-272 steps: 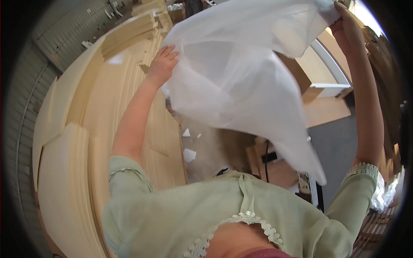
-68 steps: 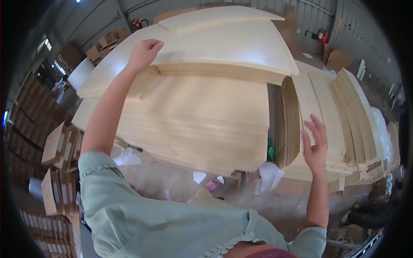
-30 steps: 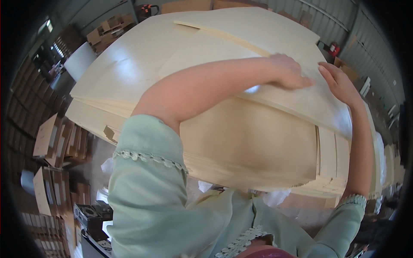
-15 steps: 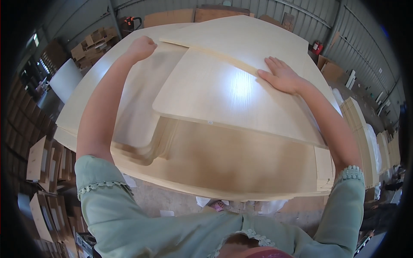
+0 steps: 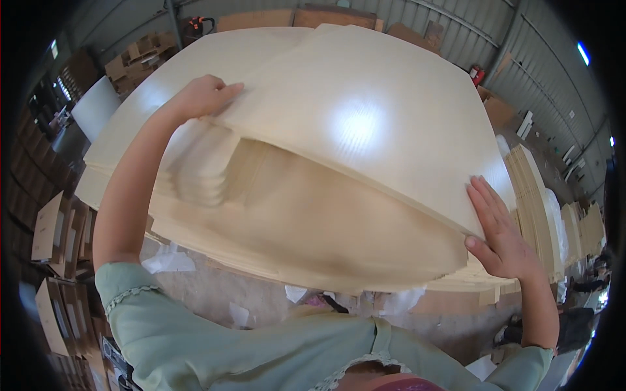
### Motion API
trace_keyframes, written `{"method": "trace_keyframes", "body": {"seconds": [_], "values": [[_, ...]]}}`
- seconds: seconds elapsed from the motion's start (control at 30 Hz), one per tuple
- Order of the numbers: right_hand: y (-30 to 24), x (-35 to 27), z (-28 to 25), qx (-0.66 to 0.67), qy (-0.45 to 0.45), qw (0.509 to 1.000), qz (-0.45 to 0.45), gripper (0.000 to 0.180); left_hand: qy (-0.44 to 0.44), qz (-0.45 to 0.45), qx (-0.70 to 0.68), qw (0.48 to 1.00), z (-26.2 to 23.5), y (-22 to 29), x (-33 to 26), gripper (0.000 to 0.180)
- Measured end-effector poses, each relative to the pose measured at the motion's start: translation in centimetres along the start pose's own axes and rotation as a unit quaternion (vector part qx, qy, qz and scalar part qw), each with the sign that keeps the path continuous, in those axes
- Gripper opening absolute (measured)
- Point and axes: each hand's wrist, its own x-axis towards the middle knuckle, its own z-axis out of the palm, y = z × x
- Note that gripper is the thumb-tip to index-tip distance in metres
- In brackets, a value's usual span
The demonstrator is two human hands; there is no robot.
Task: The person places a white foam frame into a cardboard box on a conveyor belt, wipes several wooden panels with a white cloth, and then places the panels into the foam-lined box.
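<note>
I hold a large pale wooden sheet (image 5: 365, 124), lifted and tilted above a tall stack of similar thin sheets (image 5: 306, 228). My left hand (image 5: 199, 98) grips the sheet's far left corner, fingers curled over its edge. The right near edge of the same sheet is gripped by my right hand (image 5: 499, 231), thumb underneath and fingers flat on top. The sheet's underside is shadowed and hides much of the stack.
More stacks of cut pale boards (image 5: 544, 208) stand at the right. Cardboard boxes (image 5: 55, 228) line the left side. White scraps (image 5: 169, 260) lie on the concrete floor below the stack. Corrugated metal walls (image 5: 456, 26) enclose the far side.
The top sheet has risen off the stack and tilted toward me. My right hand slid from the sheet's top face to its right edge, and my left hand closed on the corner.
</note>
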Motion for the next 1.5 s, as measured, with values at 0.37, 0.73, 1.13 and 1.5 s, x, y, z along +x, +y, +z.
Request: {"method": "trace_keyframes", "body": {"seconds": [0.37, 0.73, 1.13, 1.5], "values": [[2.5, -20.7, 7.5, 0.110, 0.498, 0.821, 0.257, 0.071, -0.150, -0.052, -0.555, 0.817, 5.0, 7.7, -24.5, 0.044], [2.4, -21.6, 7.2, 0.744, 0.414, 0.473, 0.224, 0.035, -0.487, 0.127, -0.706, 0.498, 16.2, 28.3, -38.5, 0.035], [-1.6, -35.6, 2.3, 0.687, 0.408, 0.420, 0.430, 0.035, -0.310, 0.124, -0.879, 0.341, 17.1, 15.3, -19.0, 0.067], [6.7, -39.8, -0.3, 0.421, 0.426, 0.409, 0.688, 0.040, -0.261, 0.105, -0.852, 0.441, 16.5, 17.2, -11.8, 0.052]]}}
